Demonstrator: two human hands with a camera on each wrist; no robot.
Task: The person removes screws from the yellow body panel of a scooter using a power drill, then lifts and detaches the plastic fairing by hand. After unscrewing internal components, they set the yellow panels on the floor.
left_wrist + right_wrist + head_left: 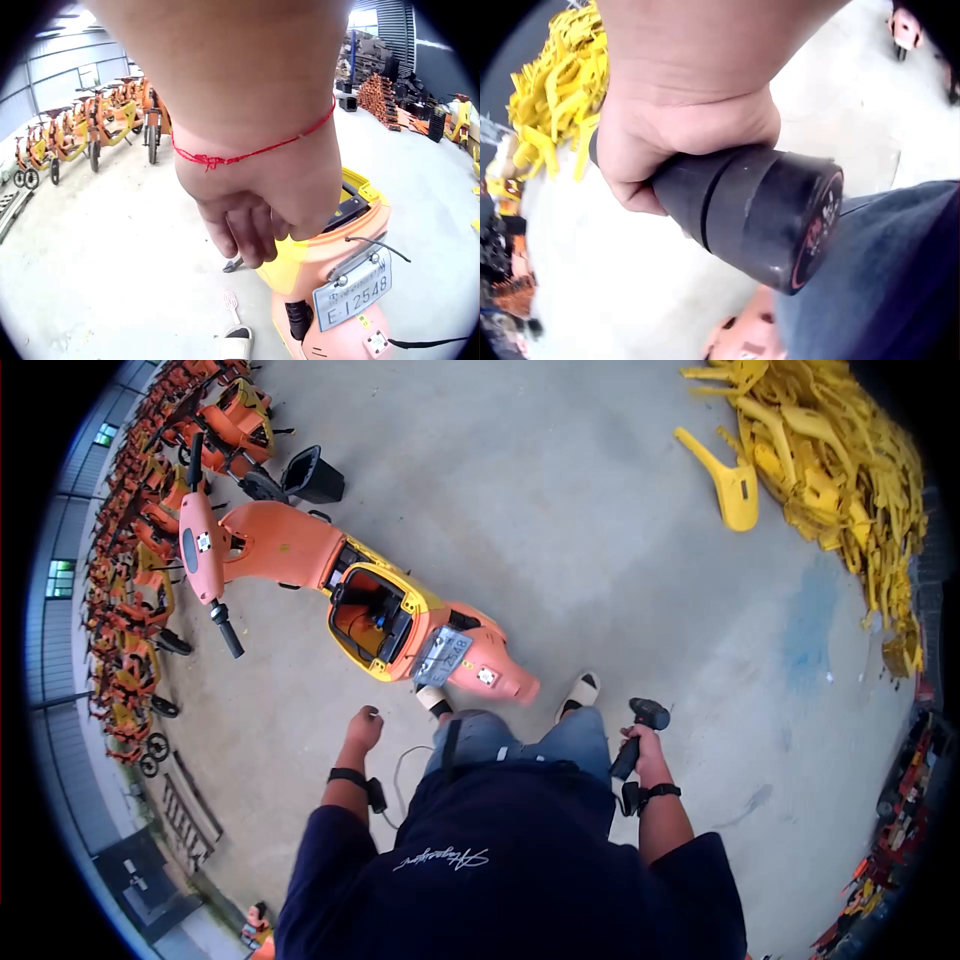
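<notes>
The person's left hand (363,728) hangs low in front of the body, on the left. The forearm is bare below a dark blue short sleeve (320,850) and reaches forward and down. The hand's fingers (244,232) curl loosely in toward the palm and hold nothing. The right hand (648,748) is out at the right side, its bare forearm also angled forward. Its fingers and thumb wrap firmly round the handle of a black, thick-barrelled power tool (765,210), and the wrist looks straight.
</notes>
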